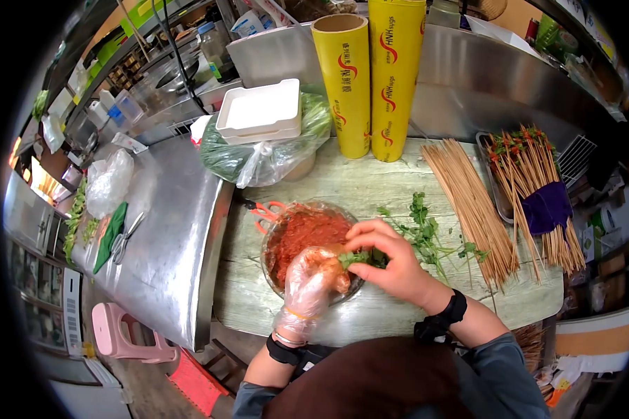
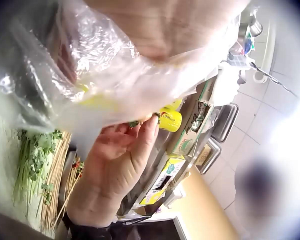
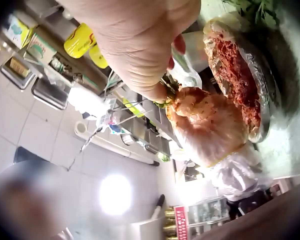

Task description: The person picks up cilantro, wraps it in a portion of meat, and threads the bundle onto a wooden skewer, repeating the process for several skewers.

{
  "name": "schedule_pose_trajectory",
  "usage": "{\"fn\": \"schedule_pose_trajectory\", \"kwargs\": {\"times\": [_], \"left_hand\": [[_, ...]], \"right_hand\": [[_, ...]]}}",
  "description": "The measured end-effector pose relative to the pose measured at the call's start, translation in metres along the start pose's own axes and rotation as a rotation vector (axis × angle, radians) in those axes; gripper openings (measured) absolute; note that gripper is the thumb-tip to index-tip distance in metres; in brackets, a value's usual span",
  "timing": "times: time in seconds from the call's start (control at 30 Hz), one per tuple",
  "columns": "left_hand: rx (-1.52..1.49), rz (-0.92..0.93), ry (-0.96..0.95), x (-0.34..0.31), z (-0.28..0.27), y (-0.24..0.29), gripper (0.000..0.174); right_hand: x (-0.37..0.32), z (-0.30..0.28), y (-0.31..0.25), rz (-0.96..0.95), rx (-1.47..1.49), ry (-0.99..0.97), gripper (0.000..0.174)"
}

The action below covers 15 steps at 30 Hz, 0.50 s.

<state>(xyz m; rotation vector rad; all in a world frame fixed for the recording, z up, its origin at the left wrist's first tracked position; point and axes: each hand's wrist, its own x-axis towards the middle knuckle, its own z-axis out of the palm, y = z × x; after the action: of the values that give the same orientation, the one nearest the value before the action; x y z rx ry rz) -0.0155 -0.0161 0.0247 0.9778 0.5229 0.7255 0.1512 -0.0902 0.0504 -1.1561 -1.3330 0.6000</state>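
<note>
My left hand [image 1: 306, 288] wears a clear plastic glove stained red, with a band at the wrist. Its fingers curl round one end of a small bunch of cilantro [image 1: 360, 259]. From the other side, the bare right hand [image 1: 402, 265] pinches the same bunch between thumb and fingers. Both hands meet over the near right edge of a bowl [image 1: 264, 255] of red minced filling [image 1: 302, 234]. Orange-handled scissors [image 1: 264, 215] lean at the bowl's far left rim. In the right wrist view the gloved fingers [image 3: 190, 102] are smeared red; the glove hides what lies deeper in the palm.
Loose cilantro [image 1: 425, 234] lies right of the bowl, then bare bamboo skewers [image 1: 468, 209]. A tray [image 1: 496, 178] holds filled skewers with a purple cloth [image 1: 546, 208]. Two yellow film rolls [image 1: 349, 105] stand behind, beside a bagged bundle of greens [image 1: 234, 160] under a white box [image 1: 258, 112].
</note>
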Motion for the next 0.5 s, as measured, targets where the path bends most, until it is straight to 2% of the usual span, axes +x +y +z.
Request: {"fn": "schedule_pose_trajectory", "kwargs": {"times": [0.03,0.13,0.23,0.33,0.37,0.4,0.5], "left_hand": [[0.029,0.036,0.009,0.0,0.001,0.0,0.024],[0.131,0.082,-0.009,-0.003,0.002,0.002,0.023],[0.137,0.052,-0.092,-0.007,-0.004,-0.003,0.026],[0.396,0.196,-0.213,-0.013,-0.017,-0.001,0.032],[0.287,0.036,-0.239,-0.019,-0.024,0.009,0.038],[0.292,0.173,-0.152,-0.021,-0.028,0.013,0.04],[0.316,0.223,0.05,-0.026,-0.069,0.033,0.034]], "right_hand": [[-0.001,0.004,0.002,0.085,0.094,0.038,0.019],[-0.007,0.004,0.012,0.495,0.649,-0.042,0.02],[-0.015,0.0,0.023,0.548,0.647,-0.047,0.017],[-0.021,-0.009,0.021,0.605,0.613,-0.063,0.016],[-0.026,-0.015,0.02,0.609,0.572,-0.066,0.016],[-0.031,-0.022,0.022,0.612,0.531,-0.067,0.016],[-0.055,-0.043,0.032,0.626,0.588,0.04,0.016]]}}
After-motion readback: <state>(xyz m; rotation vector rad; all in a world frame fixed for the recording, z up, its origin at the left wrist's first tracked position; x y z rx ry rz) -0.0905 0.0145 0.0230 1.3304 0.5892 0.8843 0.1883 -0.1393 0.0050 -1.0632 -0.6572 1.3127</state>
